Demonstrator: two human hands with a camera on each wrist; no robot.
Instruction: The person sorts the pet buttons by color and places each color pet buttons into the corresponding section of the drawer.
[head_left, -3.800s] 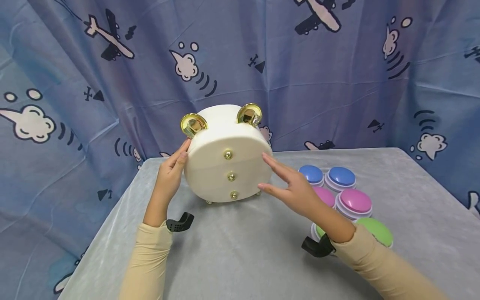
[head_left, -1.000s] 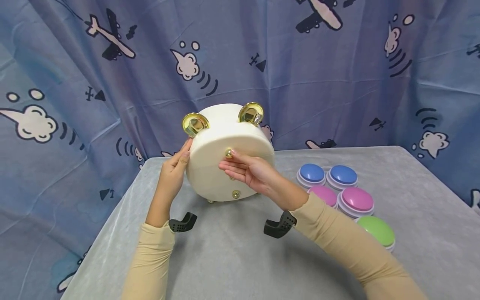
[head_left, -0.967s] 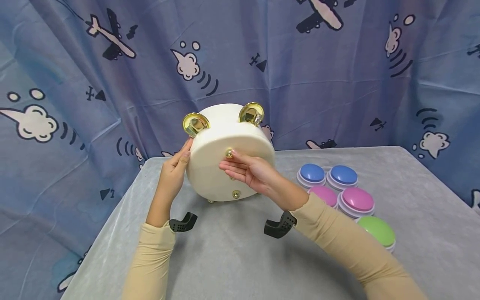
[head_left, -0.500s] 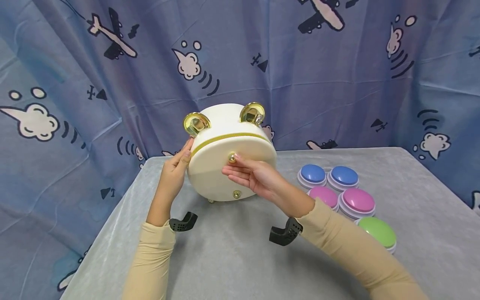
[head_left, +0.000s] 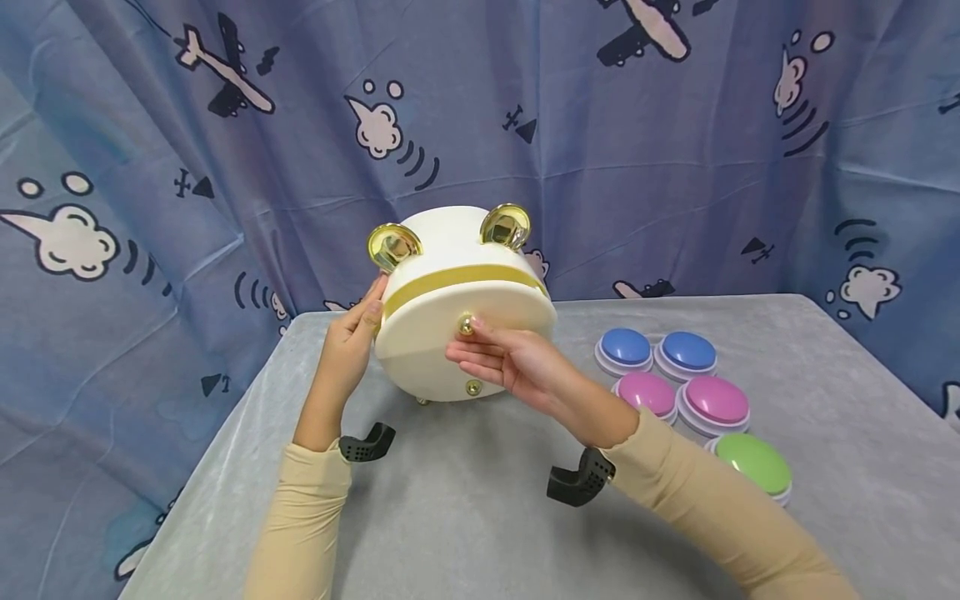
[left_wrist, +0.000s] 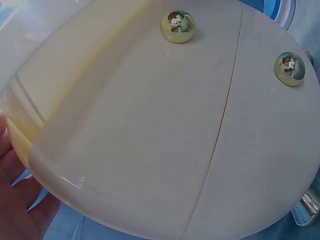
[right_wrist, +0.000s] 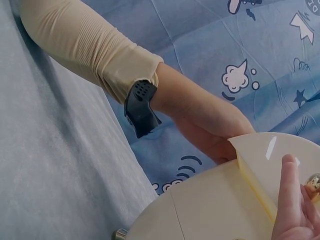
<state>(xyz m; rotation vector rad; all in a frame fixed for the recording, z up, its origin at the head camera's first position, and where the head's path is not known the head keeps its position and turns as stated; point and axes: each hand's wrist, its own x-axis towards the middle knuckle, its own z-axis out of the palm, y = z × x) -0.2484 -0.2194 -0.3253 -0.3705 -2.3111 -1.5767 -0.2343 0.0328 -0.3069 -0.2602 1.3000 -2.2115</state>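
A white oval drawer box [head_left: 450, 229] stands on the grey table, with gold bell-shaped ears on top and small gold feet. Its top drawer [head_left: 416, 321] is pulled partly out, baring a yellow band above the front. My right hand [head_left: 528, 367] pinches the top gold drawer knob [head_left: 466, 326] by thumb and fingers, hiding the middle knob in the head view. My left hand [head_left: 347, 342] holds the box's left side, below the left ear. In the left wrist view two lower knobs show, with one knob [left_wrist: 289, 69] right of the seam.
Right of the box, domed push buttons sit in rows: blue buttons [head_left: 626, 346], pink buttons [head_left: 716, 400] and a green button [head_left: 752, 462]. A blue curtain [head_left: 465, 100] with planes hangs behind the table [head_left: 450, 517]. Black wrist mounts [head_left: 367, 443] sit on both wrists.
The right hand went from beside the box to the top knob, then drew the drawer toward me, widening the yellow band. The left hand stays at the box's left side.
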